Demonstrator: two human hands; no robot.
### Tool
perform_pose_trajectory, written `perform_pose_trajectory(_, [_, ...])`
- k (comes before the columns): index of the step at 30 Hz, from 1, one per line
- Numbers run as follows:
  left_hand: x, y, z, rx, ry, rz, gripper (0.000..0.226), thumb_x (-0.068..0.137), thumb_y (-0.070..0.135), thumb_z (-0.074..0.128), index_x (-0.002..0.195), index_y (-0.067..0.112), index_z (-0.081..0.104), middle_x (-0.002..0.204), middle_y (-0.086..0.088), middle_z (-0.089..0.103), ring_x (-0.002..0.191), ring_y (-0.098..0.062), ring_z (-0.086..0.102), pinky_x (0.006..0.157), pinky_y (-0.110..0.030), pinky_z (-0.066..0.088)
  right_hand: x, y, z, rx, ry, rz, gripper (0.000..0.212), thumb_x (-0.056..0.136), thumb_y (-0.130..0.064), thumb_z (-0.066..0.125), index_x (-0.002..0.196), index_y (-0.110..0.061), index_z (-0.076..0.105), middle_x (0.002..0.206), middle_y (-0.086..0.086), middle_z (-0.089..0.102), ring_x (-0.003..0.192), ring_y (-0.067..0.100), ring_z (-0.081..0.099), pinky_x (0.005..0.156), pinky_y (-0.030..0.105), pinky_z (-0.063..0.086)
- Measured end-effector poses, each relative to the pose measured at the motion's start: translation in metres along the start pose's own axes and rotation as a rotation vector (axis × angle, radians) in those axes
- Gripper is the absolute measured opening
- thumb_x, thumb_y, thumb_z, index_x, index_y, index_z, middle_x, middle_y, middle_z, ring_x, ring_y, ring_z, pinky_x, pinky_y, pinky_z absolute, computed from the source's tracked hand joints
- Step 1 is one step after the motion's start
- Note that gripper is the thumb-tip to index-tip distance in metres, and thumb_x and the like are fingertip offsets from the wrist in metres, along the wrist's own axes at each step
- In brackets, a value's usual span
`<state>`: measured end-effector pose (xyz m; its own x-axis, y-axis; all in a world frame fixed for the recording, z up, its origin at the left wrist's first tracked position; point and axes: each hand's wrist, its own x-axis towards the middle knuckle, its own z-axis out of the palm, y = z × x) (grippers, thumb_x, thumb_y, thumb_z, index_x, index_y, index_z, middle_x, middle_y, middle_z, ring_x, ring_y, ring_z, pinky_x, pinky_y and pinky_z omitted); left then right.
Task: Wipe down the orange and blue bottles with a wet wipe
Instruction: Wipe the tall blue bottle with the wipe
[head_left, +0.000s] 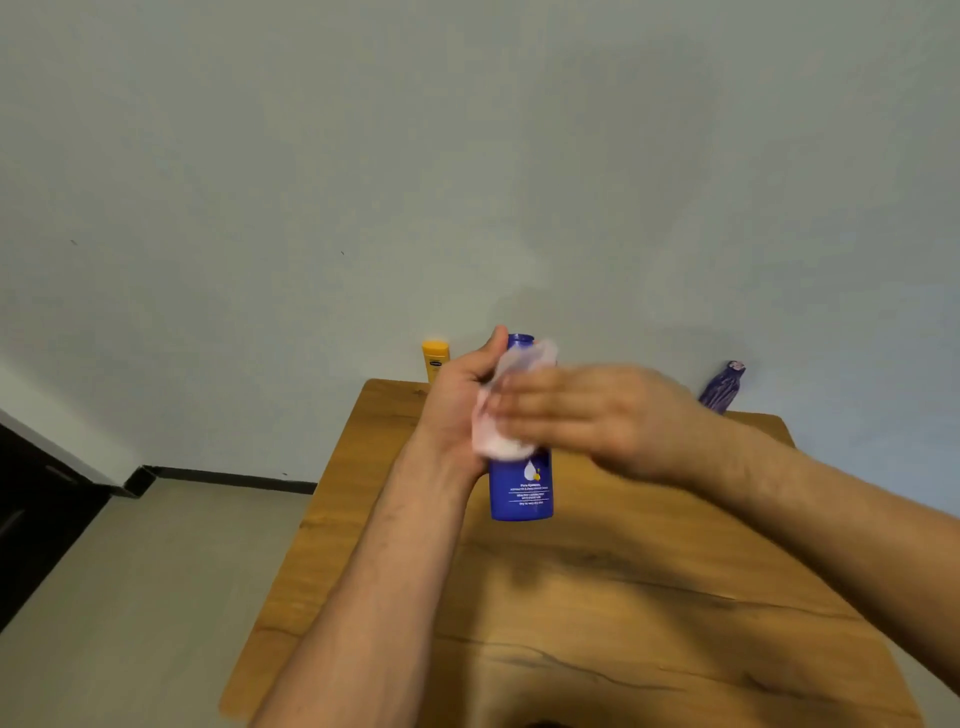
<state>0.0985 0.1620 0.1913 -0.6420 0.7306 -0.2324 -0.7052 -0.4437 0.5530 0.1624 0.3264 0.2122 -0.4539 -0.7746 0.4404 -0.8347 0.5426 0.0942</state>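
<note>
A blue bottle (522, 491) with white label text is held upright above the wooden table (597, 597). My left hand (460, 400) grips it from the left side, thumb up beside the cap. My right hand (587, 415), blurred with motion, presses a white wet wipe (498, 439) against the bottle's upper front with fairly straight fingers. The wipe covers much of the bottle's upper half. An orange bottle (435, 359) stands at the table's far left corner, behind my left hand and partly hidden by it.
A purple wet-wipe pack (722, 387) leans at the table's far right edge near the pale wall. Grey floor lies left of the table, with a dark cabinet (36, 519) at the far left and a black skirting strip along the wall.
</note>
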Motion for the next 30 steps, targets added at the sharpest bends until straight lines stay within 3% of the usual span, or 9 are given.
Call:
perform_pose_trajectory(3, [0.001, 0.000, -0.001, -0.038, -0.019, -0.005, 0.031, 0.097, 0.035, 0.054, 0.096, 0.005, 0.061, 0.074, -0.001, 0.062, 0.063, -0.013, 0.062, 0.059, -0.025, 0.053, 0.002, 0.009, -0.004, -0.036, 0.078, 0.122, 0.036, 0.110, -0.012, 0.038, 0.128, 0.003, 0.066, 0.139, 0.015, 0.061, 0.135, 0.030, 0.054, 0.107, 0.045, 0.048])
perform_pose_trajectory(6, [-0.001, 0.000, -0.003, 0.028, -0.036, 0.038, 0.033, 0.098, 0.038, 0.052, 0.098, 0.005, 0.054, 0.087, -0.007, 0.054, 0.077, -0.018, 0.055, 0.071, -0.030, 0.048, -0.002, -0.036, 0.014, 0.052, -0.058, -0.122, 0.028, 0.104, -0.007, 0.051, 0.123, 0.003, 0.068, 0.134, 0.018, 0.064, 0.132, 0.030, 0.056, 0.106, 0.044, 0.048])
perform_pose_trajectory(8, [-0.001, -0.001, -0.003, 0.046, -0.021, 0.064, 0.035, 0.097, 0.039, 0.053, 0.099, 0.004, 0.056, 0.090, -0.008, 0.053, 0.079, -0.018, 0.054, 0.073, -0.032, 0.047, -0.003, -0.039, 0.012, 0.056, -0.139, -0.244, 0.028, 0.105, -0.008, 0.050, 0.123, 0.000, 0.069, 0.133, 0.015, 0.066, 0.130, 0.030, 0.058, 0.108, 0.042, 0.046])
perform_pose_trajectory(13, [0.001, -0.001, -0.002, -0.036, 0.001, 0.054, 0.042, 0.098, 0.040, 0.052, 0.101, 0.002, 0.069, 0.085, -0.005, 0.065, 0.071, -0.016, 0.065, 0.069, -0.026, 0.055, 0.006, 0.019, -0.010, -0.041, 0.079, 0.121, 0.031, 0.105, -0.007, 0.046, 0.126, -0.001, 0.068, 0.137, 0.013, 0.063, 0.132, 0.031, 0.056, 0.109, 0.045, 0.046])
perform_pose_trajectory(19, [-0.001, 0.002, -0.006, -0.042, 0.028, 0.036, 0.039, 0.103, 0.034, 0.038, 0.104, 0.002, 0.060, 0.089, -0.009, 0.055, 0.079, -0.019, 0.055, 0.075, -0.031, 0.045, 0.001, -0.020, 0.000, 0.004, -0.135, -0.245, 0.031, 0.103, -0.005, 0.047, 0.124, 0.003, 0.069, 0.134, 0.017, 0.065, 0.131, 0.032, 0.057, 0.112, 0.043, 0.043])
perform_pose_trajectory(23, [0.004, -0.002, 0.001, -0.080, 0.049, 0.089, 0.023, 0.082, 0.016, 0.042, 0.090, 0.001, 0.058, 0.069, -0.006, 0.058, 0.054, -0.018, 0.060, 0.053, -0.027, 0.053, 0.006, 0.023, -0.012, -0.065, 0.024, 0.095, 0.034, 0.106, -0.012, 0.044, 0.127, -0.001, 0.068, 0.139, 0.012, 0.062, 0.133, 0.030, 0.055, 0.105, 0.043, 0.050])
perform_pose_trajectory(25, [0.004, -0.002, 0.001, -0.054, 0.032, 0.090, 0.019, 0.080, 0.017, 0.044, 0.089, 0.004, 0.055, 0.069, -0.004, 0.056, 0.057, -0.017, 0.058, 0.056, -0.026, 0.051, 0.006, 0.012, -0.006, -0.034, 0.037, 0.082, 0.037, 0.108, -0.010, 0.038, 0.125, 0.000, 0.068, 0.137, 0.014, 0.063, 0.133, 0.030, 0.056, 0.104, 0.044, 0.050])
perform_pose_trajectory(28, [0.003, 0.002, -0.004, 0.036, 0.034, 0.087, 0.027, 0.091, 0.022, 0.047, 0.100, 0.001, 0.061, 0.088, -0.010, 0.057, 0.079, -0.021, 0.056, 0.074, -0.031, 0.044, 0.003, -0.022, 0.006, 0.007, -0.048, -0.116, 0.033, 0.108, -0.008, 0.043, 0.121, 0.003, 0.070, 0.130, 0.017, 0.067, 0.128, 0.029, 0.060, 0.103, 0.044, 0.050])
perform_pose_trajectory(30, [0.003, 0.005, -0.007, 0.033, 0.012, 0.071, 0.024, 0.092, 0.021, 0.052, 0.101, 0.002, 0.063, 0.090, -0.009, 0.058, 0.081, -0.019, 0.056, 0.077, -0.030, 0.046, 0.003, -0.010, 0.004, 0.013, -0.016, -0.094, 0.032, 0.108, -0.010, 0.044, 0.122, 0.001, 0.070, 0.132, 0.016, 0.066, 0.129, 0.029, 0.060, 0.103, 0.043, 0.051])
